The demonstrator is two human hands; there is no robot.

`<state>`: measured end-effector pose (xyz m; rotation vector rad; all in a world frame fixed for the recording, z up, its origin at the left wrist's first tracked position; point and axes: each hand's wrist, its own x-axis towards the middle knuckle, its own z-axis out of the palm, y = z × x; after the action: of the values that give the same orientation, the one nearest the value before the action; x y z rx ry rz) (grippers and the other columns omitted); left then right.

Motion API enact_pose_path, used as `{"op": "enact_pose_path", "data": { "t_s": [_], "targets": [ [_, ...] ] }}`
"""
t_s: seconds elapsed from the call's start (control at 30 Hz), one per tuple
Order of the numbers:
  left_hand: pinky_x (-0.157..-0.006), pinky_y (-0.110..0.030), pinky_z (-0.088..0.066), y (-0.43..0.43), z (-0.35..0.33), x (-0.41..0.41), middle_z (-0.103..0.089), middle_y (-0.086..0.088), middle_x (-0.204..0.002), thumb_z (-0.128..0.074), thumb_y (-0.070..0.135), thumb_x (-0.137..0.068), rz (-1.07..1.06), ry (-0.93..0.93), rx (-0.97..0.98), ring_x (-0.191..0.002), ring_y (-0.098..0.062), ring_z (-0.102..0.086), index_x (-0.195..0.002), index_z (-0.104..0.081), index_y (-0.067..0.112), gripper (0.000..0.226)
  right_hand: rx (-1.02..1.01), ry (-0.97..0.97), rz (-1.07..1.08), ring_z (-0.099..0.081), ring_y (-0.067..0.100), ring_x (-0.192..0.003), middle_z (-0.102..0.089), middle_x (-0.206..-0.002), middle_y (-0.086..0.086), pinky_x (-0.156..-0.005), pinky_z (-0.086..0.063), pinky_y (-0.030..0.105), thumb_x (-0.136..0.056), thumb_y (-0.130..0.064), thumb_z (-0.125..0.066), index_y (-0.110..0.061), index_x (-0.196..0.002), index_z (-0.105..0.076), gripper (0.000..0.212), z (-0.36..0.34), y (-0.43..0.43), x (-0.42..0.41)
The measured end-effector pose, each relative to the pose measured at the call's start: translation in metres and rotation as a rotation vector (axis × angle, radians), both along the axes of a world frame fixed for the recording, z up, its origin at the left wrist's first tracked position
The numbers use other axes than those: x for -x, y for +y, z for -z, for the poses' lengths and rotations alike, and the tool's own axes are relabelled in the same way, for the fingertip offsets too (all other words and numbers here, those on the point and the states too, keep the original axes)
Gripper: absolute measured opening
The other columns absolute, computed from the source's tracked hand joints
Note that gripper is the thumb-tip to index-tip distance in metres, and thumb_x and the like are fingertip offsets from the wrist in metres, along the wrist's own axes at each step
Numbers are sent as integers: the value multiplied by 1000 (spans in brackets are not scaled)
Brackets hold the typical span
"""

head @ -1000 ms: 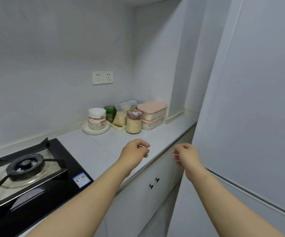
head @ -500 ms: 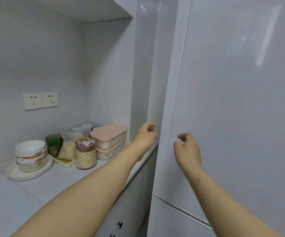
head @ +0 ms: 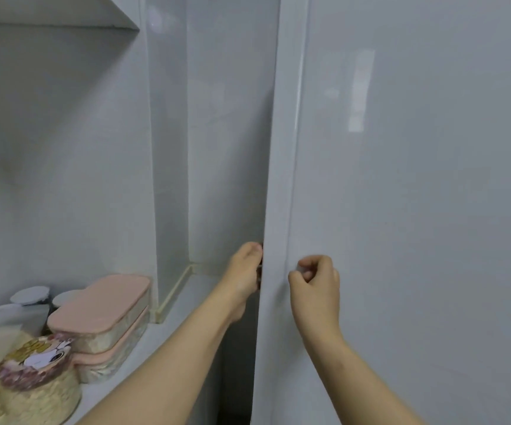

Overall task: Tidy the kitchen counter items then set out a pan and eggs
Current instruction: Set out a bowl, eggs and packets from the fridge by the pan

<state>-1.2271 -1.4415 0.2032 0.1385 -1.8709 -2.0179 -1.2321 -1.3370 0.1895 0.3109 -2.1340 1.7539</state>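
Observation:
A tall white fridge door (head: pixel 401 179) fills the right half of the view. My left hand (head: pixel 245 276) reaches behind the door's left edge (head: pixel 274 240), its fingers curled round that edge and hidden behind it. My right hand (head: pixel 315 283) hovers in front of the door face, fingers curled into a loose fist that holds nothing. No pan and no eggs are in view.
On the counter (head: pixel 168 326) at lower left stand two stacked pink-lidded boxes (head: pixel 101 308), a jar of grain with a picture lid (head: pixel 33 384) and white-lidded containers (head: pixel 30 297). A wall recess lies behind the fridge edge, a shelf overhead.
I have turned right and stepped closer to the fridge. My left hand moved from above the counter to the door's left edge and took hold of it; my right hand rose before the door.

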Motion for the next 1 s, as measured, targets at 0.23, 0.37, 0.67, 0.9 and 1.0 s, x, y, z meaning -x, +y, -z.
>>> {"op": "enact_pose_path", "data": {
  "t_s": [0.23,0.37,0.67,0.9,1.0],
  "targets": [
    [-65,-26,-44,10,5,-21,-61,1,-80,-34,19,-100,2,26,-50,-74,-12,-56,-76,-48,23,28,-86,-31,43,-50,19,-92,-41,-101,-1,-80,-44,28,-84,-14,-57,-17,-99,-45,19,-6,3,-28],
    [-67,-29,-43,26,9,-64,-62,0,-77,-36,18,-101,20,41,-72,-71,-14,-56,-75,-51,22,30,-106,-6,75,-48,21,-94,-40,-102,-1,-76,-38,26,-84,-20,-59,-17,-96,-43,21,-5,21,-67],
    [-72,-31,-53,81,5,-190,-68,7,-69,-42,15,-98,293,25,-30,-70,-8,-63,-85,-64,18,25,-49,75,187,-44,18,-98,-33,-89,-17,-85,-39,28,-75,-44,-69,-23,-95,-39,42,3,89,-185],
    [-69,-34,-54,164,-5,-254,-60,-6,-73,-41,9,-97,581,18,149,-67,-18,-58,-83,-62,12,25,-12,196,406,-40,16,-104,-27,-92,-23,-95,-39,35,-67,-37,-74,-27,-95,-35,49,-4,170,-267],
    [-66,-33,-53,197,-5,-269,-63,-2,-62,-43,8,-96,661,30,79,-61,-17,-61,-82,-63,10,24,31,237,493,-42,15,-99,-30,-91,-22,-87,-38,29,-70,-23,-72,-25,-97,-36,44,-9,206,-290]
  ]
}}
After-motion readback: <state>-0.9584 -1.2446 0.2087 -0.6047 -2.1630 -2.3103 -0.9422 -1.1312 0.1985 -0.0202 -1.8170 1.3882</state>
